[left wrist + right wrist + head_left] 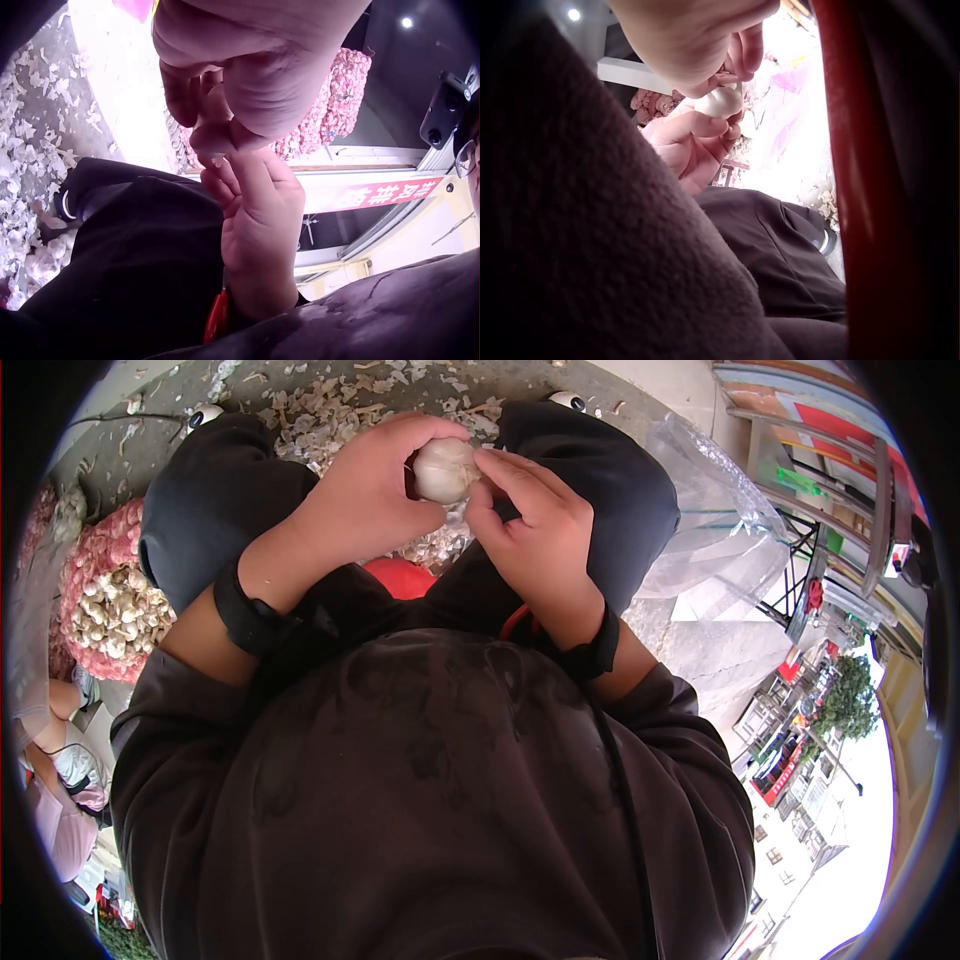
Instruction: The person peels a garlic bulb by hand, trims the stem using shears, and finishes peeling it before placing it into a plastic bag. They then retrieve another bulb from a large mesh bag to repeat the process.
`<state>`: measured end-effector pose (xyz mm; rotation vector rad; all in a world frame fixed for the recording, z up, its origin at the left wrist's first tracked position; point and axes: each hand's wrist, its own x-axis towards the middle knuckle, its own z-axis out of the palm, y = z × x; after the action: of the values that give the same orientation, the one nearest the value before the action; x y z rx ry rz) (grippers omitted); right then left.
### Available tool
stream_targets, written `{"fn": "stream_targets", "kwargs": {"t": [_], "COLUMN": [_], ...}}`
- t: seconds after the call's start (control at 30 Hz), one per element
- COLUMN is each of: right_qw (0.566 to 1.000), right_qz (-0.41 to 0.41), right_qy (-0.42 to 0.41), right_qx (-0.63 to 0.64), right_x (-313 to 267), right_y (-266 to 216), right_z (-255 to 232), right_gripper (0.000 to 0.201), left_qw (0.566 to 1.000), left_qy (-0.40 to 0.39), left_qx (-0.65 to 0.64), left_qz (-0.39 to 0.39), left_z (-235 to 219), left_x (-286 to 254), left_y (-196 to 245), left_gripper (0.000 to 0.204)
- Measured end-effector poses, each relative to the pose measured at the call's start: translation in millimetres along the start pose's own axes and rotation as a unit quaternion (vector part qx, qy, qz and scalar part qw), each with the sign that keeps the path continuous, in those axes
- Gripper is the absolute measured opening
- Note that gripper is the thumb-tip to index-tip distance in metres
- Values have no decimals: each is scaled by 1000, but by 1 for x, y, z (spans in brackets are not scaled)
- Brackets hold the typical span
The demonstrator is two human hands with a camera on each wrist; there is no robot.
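Observation:
A whole whitish garlic bulb [444, 470] is held up over the lap in the head view. My left hand [350, 490] grips it from the side, thumb and fingers curved round it. Thumb and forefinger of my right hand [535, 525] pinch at the bulb's other side, by its papery neck. From the right wrist, the garlic bulb [721, 102] shows smooth and pale between the left hand [694, 142] below and the right hand [690, 37] above. In the left wrist view the left hand [262, 75] hides most of the bulb, with the right hand [262, 210] beneath.
Loose garlic skins [330, 410] litter the ground beyond and between the knees. A pink mesh sack [100, 575] of garlic bulbs stands at the left. Clear plastic sheeting [715, 520] lies by the right knee. Another person [65, 760] sits at the far left.

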<state>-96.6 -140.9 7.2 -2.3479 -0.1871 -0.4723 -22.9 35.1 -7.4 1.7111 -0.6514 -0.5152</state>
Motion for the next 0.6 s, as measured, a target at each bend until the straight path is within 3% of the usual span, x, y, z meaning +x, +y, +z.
{"fn": "stream_targets", "kwargs": {"t": [0.6], "right_qw": [1000], "right_qz": [7], "right_qy": [-3], "right_qx": [8], "right_x": [-1], "right_y": [3], "right_z": [-1], "right_gripper": [15], "left_qw": [999], "left_qy": [-27], "left_qx": [32], "left_qz": [16], "left_z": [3], "left_x": [-2], "left_y": [1], "left_gripper": [54]}}
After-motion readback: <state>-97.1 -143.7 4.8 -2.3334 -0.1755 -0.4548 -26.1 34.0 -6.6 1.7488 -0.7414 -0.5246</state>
